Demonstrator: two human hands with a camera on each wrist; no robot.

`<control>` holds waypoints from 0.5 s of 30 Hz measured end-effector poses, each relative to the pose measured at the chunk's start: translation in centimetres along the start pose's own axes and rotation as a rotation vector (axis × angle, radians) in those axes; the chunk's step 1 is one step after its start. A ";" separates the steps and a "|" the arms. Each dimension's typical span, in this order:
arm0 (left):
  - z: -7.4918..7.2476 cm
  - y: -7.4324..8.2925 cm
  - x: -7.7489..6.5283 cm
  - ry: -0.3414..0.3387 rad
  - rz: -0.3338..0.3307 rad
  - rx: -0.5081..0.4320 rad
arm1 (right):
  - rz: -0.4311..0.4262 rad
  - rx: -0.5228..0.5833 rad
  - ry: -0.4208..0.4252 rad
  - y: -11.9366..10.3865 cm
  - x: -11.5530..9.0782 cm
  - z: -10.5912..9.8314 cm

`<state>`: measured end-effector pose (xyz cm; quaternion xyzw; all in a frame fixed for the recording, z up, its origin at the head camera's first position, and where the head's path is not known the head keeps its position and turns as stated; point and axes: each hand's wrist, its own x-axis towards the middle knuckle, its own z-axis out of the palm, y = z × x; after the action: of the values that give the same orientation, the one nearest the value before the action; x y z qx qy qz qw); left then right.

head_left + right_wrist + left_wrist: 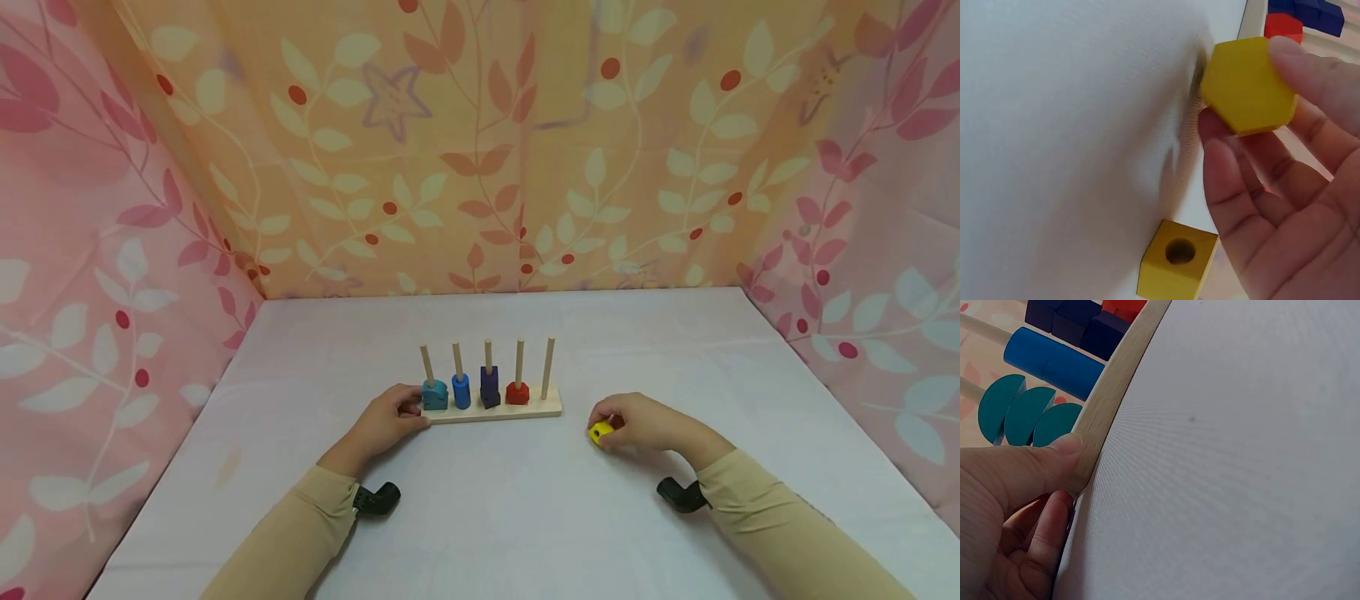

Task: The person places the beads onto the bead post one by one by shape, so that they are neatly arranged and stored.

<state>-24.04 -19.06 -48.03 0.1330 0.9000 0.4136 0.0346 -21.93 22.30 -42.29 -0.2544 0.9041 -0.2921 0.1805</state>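
A wooden peg board (491, 414) with upright pegs stands mid-table. My left hand (378, 427) grips its left end, the thumb (1067, 445) on top and fingers curled under the edge. From left to right the pegs carry teal half-round blocks (1029, 415), blue cylinders (1054, 361), dark purple blocks (1079, 326) and a red block (517, 393). The rightmost peg (548, 367) shows its bare wood. Right of the board, my right hand (641, 422) pinches a yellow hexagonal block (1249, 86) between thumb and fingers. Below that hand in its wrist view sits another yellow block (1172, 269) with a round hole.
A white cloth (480, 517) covers the table. Patterned fabric hangs behind it as an orange curtain (480, 167), with pink curtains at the left (67, 275) and right (892, 250). A black wrist device (378, 498) is on the left forearm, another black device (682, 495) on the right.
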 end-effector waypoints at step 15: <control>0.2 -0.3 0.1 0.017 0.016 0.002 | 0.064 0.098 0.286 -2.9 1.0 -2.8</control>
<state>-24.12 -19.10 -48.39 0.1366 0.8997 0.4140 0.0235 -23.08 20.98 -38.52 -0.1719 0.9128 -0.3634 0.0714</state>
